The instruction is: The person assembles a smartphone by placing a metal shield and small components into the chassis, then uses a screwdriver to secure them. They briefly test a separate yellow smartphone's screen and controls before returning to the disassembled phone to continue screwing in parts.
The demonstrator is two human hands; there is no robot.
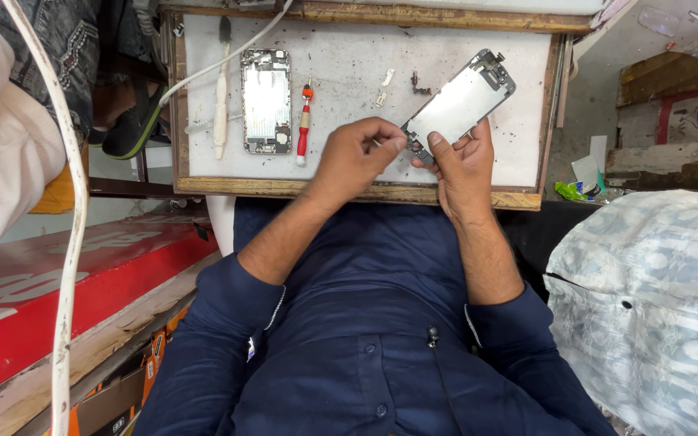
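My right hand (464, 168) holds a phone screen panel (460, 105) by its lower end, metal back facing up, tilted over the white work board (349, 89). My left hand (355, 155) pinches with thumb and finger at the panel's lower corner; what sits between the fingertips is too small to tell. An opened phone body (266, 100) lies flat on the board to the left. A red-handled screwdriver (304, 125) lies beside it. Small loose metal parts (384, 87) rest near the board's middle.
A white tool with a dark tip (220, 89) and a white cable (228, 56) lie at the board's left. The board has a wooden frame (284, 187). A red panel (82, 282) is at the left, a patterned cloth bundle (648, 307) at the right.
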